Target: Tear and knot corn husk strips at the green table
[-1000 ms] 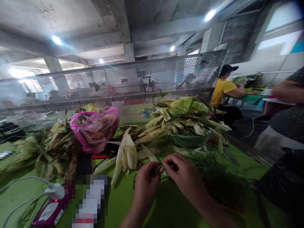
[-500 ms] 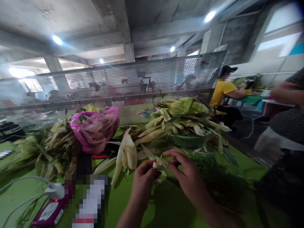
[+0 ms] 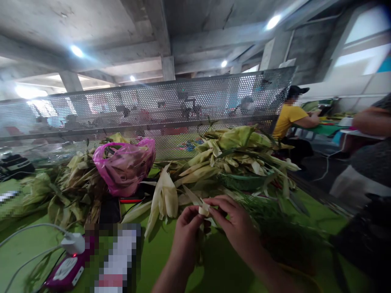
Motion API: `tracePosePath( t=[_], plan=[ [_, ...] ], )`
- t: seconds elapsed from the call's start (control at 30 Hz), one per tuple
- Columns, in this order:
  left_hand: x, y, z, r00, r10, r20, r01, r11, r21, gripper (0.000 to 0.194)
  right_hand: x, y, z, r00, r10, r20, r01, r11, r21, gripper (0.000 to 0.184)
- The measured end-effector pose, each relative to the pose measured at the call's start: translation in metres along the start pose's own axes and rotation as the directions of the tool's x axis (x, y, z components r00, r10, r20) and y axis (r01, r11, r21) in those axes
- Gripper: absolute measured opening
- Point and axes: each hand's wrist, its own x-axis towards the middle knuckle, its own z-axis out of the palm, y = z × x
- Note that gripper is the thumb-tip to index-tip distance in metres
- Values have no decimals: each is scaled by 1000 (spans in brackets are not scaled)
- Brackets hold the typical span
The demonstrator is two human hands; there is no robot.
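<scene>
Low in the middle of the head view, my left hand (image 3: 190, 226) pinches a small rolled piece of pale corn husk (image 3: 203, 210) between thumb and fingers. My right hand (image 3: 230, 213) meets it from the right, its thumb and fingertips closed on the husk's upper edge. A thin pale strip hangs below my left hand. Just left of my hands lies a bunch of dry corn husks (image 3: 165, 195). Behind them a big heap of husks (image 3: 235, 150) fills and overflows a green basket (image 3: 244, 181).
A pink plastic bag (image 3: 125, 167) stands by more husks (image 3: 71, 187) at the left. A purple power strip (image 3: 69, 270) with a white charger (image 3: 72, 243) and a blurred phone-like object (image 3: 117, 260) lie nearer. Green thin strands (image 3: 275, 211) are at right. Other people sit beyond.
My right fingers have come in from apart to touch the husk piece in my left hand. The view has shifted slightly; the surroundings stay the same.
</scene>
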Motion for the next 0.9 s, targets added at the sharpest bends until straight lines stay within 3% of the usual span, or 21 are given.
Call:
tracePosePath(
  t=[0.2,0.37,0.5,0.73,0.9],
  plan=[
    [1,-4,-3,998,59,-26,-58,997,51,12,-6,2,5,999,-23,-36,21,998,-62,10],
    [1,-3,-5,998,53,-14,-52,998,47,15,-10,-4,5,998,-61,15,62,995,-73,14],
    [2,0,-3,995,87,38,-93,979,179,17,-5,-6,-7,997,-6,79,9,1000,-30,11],
    [5,0,-5,975,193,108,-220,832,510,16,8,-5,-22,945,53,324,-66,997,31,21],
    [6,-4,-12,969,196,148,-245,719,650,19,8,-2,-21,950,106,292,-112,994,4,11]
  ],
)
